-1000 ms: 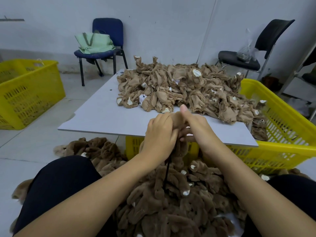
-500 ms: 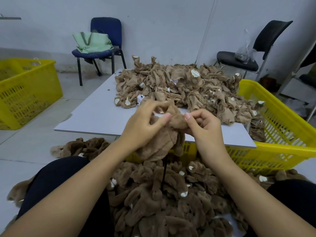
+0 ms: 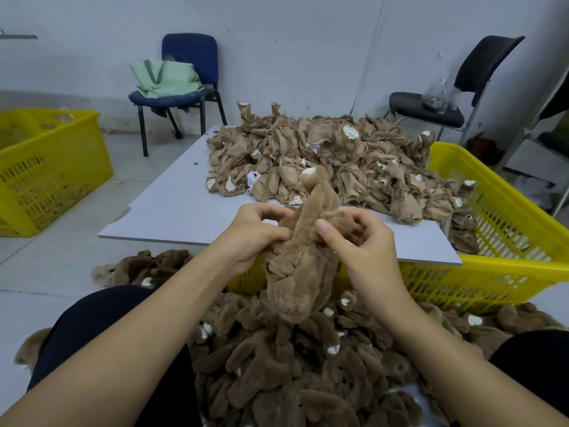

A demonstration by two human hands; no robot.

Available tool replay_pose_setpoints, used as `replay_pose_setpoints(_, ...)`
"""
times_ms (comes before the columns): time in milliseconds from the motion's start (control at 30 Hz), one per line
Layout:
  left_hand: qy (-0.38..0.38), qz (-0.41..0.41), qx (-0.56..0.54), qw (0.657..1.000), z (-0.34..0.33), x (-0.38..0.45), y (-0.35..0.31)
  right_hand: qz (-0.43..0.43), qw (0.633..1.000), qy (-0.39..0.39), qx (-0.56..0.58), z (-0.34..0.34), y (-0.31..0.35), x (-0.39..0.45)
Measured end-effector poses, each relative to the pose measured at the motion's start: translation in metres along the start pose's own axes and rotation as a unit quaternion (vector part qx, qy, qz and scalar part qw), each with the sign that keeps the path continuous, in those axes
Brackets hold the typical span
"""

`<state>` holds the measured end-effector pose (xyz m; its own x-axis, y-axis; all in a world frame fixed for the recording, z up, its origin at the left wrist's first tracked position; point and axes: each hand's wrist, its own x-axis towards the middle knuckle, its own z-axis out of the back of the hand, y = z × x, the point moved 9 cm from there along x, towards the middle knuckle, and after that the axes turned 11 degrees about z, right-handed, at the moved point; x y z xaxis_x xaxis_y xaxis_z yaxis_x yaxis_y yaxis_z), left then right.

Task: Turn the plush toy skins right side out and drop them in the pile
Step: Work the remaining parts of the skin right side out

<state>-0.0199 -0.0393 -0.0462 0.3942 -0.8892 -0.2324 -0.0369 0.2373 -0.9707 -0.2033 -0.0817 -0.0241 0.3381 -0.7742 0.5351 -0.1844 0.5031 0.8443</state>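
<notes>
I hold one brown plush toy skin (image 3: 300, 260) upright in front of me, furry side out, with a limb sticking up that ends in a white tip. My left hand (image 3: 255, 232) grips its left side. My right hand (image 3: 358, 241) pinches its right side, thumb on the fur. A heap of inside-out tan skins (image 3: 332, 161) lies on the grey board (image 3: 172, 211) behind. The pile of furry turned skins (image 3: 301, 365) fills the floor between my knees, below the held skin.
A yellow crate (image 3: 498, 241) holds up the board on the right, and another yellow crate (image 3: 46, 167) stands at the far left. A blue chair (image 3: 181, 84) with a green bag and a black chair (image 3: 446, 103) stand at the wall.
The skin has gone from bunched between my hands to stretched out furry side out, with a limb now pointing up. Both hands have moved slightly apart and lower.
</notes>
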Motion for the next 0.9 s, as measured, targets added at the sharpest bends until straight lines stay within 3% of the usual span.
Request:
replay_pose_setpoints(167, -0.072, -0.086, -0.005, 0.994, 0.004, -0.01, -0.017, 0.008, 1.0, 0.005, -0.026, 0.001, -0.001, -0.005)
replay_pose_setpoints(267, -0.108, -0.224, 0.034, 0.968, 0.004, -0.027, -0.043, 0.022, 0.999, -0.008, -0.024, 0.004, 0.001, -0.008)
replay_pose_setpoints(367, -0.087, -0.364, 0.084, 0.924, -0.012, -0.05, -0.063, -0.012, 0.999, -0.031, -0.009, 0.005, -0.012, -0.013)
replay_pose_setpoints(467, -0.065, -0.401, 0.122, 0.905, -0.022, -0.057, -0.061, -0.068, 0.996, -0.057, 0.01, 0.005, -0.033, -0.023)
replay_pose_setpoints(567, -0.117, -0.358, 0.14, 0.916, -0.012, -0.046, -0.054, -0.127, 0.99, -0.061, 0.006, 0.0, -0.053, -0.034)
replay_pose_setpoints(633, -0.153, -0.217, 0.146, 0.953, 0.005, -0.021, -0.034, -0.158, 0.985, -0.067, 0.012, -0.001, -0.063, -0.039)
replay_pose_setpoints(733, -0.017, 0.046, 0.131, 0.99, -0.003, 0.003, 0.016, -0.18, 0.981, -0.063, 0.018, -0.002, -0.07, -0.04)
replay_pose_setpoints(800, 0.064, 0.057, 0.099, 0.991, -0.018, 0.003, 0.027, -0.195, 0.979, -0.048, 0.025, -0.004, -0.073, -0.039)
replay_pose_setpoints(900, 0.043, -0.034, 0.07, 0.996, -0.022, 0.001, 0.013, -0.21, 0.977, -0.02, 0.035, -0.008, -0.071, -0.034)
